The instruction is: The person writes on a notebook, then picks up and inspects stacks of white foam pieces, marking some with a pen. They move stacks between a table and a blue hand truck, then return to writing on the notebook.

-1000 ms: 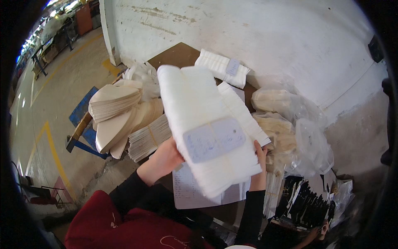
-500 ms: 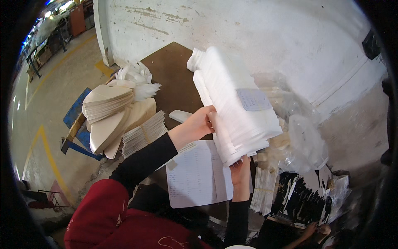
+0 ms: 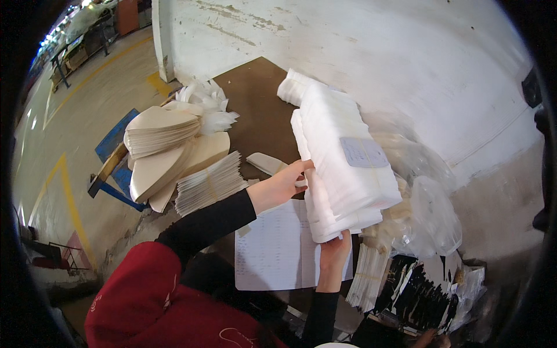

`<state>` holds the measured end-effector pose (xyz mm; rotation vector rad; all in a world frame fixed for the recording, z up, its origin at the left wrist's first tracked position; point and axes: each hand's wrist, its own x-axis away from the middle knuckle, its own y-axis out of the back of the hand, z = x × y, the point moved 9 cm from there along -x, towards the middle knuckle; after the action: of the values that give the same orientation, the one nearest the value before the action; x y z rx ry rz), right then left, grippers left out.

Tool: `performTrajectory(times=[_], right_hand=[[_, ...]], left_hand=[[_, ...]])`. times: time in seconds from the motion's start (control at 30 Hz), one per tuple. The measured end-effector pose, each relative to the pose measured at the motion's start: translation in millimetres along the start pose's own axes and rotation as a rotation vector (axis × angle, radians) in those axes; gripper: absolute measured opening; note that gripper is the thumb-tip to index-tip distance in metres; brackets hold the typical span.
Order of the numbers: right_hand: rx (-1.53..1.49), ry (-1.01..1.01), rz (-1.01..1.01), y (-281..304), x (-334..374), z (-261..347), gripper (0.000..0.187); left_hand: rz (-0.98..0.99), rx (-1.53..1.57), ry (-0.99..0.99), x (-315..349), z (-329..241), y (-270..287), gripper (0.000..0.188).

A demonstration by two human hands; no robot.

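Note:
A thick bundle of white layered sheets (image 3: 342,185) lies tilted between my hands, with a grey handwritten paper label (image 3: 364,152) on top. My left hand (image 3: 284,184) grips its left edge, thumb on the side and fingers curled. At the near end, my right hand (image 3: 335,256) holds the bundle from below, its fingertips partly hidden. An open notebook (image 3: 270,249) with handwritten lines lies below the bundle. Beyond the bundle's far end, a white roll-like stack (image 3: 293,87) shows.
Cream cut-out stacks (image 3: 162,130) and a banded stack of sheets (image 3: 210,182) lie left on the brown table (image 3: 246,87). Clear plastic bags (image 3: 432,214), a banded white stack (image 3: 369,275) and black-and-white pieces (image 3: 418,290) sit at right. A white wall (image 3: 418,58) stands behind.
The bundle has come slightly down and to the right in the picture, both hands with it. The whole view has shifted a little. My left fingers show more at the bundle's edge.

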<state>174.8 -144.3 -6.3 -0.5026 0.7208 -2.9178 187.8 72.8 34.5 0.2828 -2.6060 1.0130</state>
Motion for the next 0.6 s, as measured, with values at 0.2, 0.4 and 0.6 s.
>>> performTrajectory(times=[0.2,0.4,0.6], right_hand=[[-0.050,0.035,0.044,5,4,3,0.056],[-0.072,0.029,0.076,-7,20,15,0.051],[0.057,0.037,0.103,-55,67,45,0.048]], left_hand=[[0.217,0.059,0.009,16,-1,-24,0.045],[0.136,0.090,-0.015,24,-2,-22,0.065],[0.231,0.048,-0.129,68,-28,-41,0.076]])
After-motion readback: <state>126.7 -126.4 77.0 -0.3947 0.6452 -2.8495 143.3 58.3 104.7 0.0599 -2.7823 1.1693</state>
